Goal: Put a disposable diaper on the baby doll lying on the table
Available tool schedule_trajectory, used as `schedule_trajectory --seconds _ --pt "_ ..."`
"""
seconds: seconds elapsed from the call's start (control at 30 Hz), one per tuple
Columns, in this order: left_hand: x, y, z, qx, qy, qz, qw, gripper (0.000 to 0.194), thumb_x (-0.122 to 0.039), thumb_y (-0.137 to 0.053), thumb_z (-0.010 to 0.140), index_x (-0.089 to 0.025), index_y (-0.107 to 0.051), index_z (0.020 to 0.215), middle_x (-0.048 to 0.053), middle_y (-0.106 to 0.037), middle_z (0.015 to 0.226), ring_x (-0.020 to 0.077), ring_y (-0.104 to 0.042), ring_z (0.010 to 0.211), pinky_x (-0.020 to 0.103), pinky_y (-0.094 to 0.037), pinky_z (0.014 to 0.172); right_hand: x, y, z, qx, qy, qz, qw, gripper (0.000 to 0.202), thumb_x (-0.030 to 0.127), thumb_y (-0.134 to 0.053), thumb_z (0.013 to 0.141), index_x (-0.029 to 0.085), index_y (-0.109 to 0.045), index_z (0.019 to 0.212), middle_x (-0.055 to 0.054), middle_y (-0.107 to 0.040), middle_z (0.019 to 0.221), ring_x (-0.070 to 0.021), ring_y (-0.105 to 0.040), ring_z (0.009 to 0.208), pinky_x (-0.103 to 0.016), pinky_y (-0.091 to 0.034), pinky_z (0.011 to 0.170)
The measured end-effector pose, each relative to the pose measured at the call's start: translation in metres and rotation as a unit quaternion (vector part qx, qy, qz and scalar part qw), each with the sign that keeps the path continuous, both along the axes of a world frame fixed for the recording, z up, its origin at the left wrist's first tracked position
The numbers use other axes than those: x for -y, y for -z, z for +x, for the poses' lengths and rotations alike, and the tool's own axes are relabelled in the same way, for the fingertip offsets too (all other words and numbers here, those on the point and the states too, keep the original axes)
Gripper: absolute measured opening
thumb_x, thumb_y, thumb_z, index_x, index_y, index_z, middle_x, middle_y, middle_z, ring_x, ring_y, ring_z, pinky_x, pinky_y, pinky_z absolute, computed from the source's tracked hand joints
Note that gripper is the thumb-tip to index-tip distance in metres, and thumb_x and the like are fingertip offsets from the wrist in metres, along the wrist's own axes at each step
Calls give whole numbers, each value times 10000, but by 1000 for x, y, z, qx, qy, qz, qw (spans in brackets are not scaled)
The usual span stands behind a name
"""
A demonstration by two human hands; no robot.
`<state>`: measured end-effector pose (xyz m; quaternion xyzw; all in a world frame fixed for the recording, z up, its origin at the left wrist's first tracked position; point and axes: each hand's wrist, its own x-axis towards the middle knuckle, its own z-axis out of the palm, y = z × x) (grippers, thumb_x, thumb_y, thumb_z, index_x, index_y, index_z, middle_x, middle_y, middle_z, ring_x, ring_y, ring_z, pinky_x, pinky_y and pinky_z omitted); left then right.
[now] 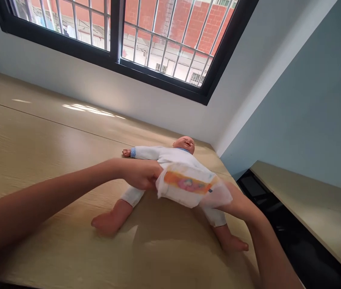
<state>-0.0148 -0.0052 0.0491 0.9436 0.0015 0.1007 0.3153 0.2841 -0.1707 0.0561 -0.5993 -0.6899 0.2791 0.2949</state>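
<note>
A white diaper [185,186] with an orange and pink printed band is held up over the lower body of a baby doll [178,155]. My left hand [146,173] is closed on the diaper's left edge, its fingertips partly behind it. On the other side my right hand [223,192] is partly covered by the thin, see-through side of the diaper, so its fingers are hidden. The doll lies on its back in a white suit with blue cuff and collar, legs spread towards me and one arm stretched out to the left.
The doll lies on a pale wooden table [68,168] with a seam along its far part. Behind it are a wall and a dark-framed barred window [161,76]. A second wooden surface [311,204] with a black side stands at the right.
</note>
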Motion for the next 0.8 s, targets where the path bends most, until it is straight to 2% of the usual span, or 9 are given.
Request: schedule_trajectory --seconds 0.07,0.17,0.23,0.3,0.43,0.53,0.67,0.8 --pt "-9 -3 1 32 46 25 998 156 -267 -626 920 -197 -735 832 19 -728 848 174 -633 785 260 -502 759 3 -3 -4 -21 -34 2 999 623 290 -828 752 248 -650 1348 -96 -681 1335 -343 -604 1263 -441 -521 1051" --pt "-20 0 4 81 14 27 996 212 -312 -590 976 -187 -748 912 54 -742 1029 199 -647 939 274 -498 862 5 0 -3 -67 -77 -61 993 773 333 -885 704 276 -593 1417 -93 -632 1413 -336 -579 1313 -471 -514 1080" --pt "-26 7 6 80 -24 20 996 224 -305 -564 988 -173 -743 960 57 -745 1025 204 -650 935 272 -500 835 5 3 -1 -94 -88 -86 988 813 362 -926 657 272 -604 1398 -97 -625 1418 -335 -595 1292 -463 -540 1044" --pt "-31 17 7 72 -63 10 995 227 -273 -534 990 -155 -727 972 32 -741 931 179 -640 835 246 -486 746 4 5 -3 -100 -62 -58 991 718 400 -925 671 259 -657 1322 -101 -658 1357 -325 -645 1201 -435 -574 970" --pt "-34 29 9 78 -101 -6 992 241 -220 -485 983 -130 -690 894 -1 -703 829 136 -587 722 211 -443 660 -1 9 -18 -91 20 63 994 334 474 -743 889 237 -752 1124 -97 -724 1192 -296 -681 1084 -391 -575 893" --pt "-33 30 8 73 -99 -16 992 229 -188 -487 954 -134 -683 849 3 -710 837 144 -600 741 210 -455 677 -3 15 -30 -108 20 108 988 291 479 -658 956 233 -742 1088 -85 -741 1145 -287 -679 1060 -389 -558 908" --pt "-30 26 8 41 -89 -50 994 269 -193 -464 956 -130 -707 860 26 -744 923 188 -651 914 234 -492 828 -13 26 -42 -68 41 179 981 331 491 -548 1014 210 -679 1130 -98 -731 1139 -270 -658 1018 -392 -527 948" --pt "-26 26 13 42 -85 -120 988 345 -316 -454 988 -124 -724 895 34 -745 966 245 -632 1103 300 -451 1034 -33 37 -39 -49 118 176 976 399 530 -479 1024 198 -612 1200 -123 -721 1129 -282 -648 1046 -408 -493 1002"
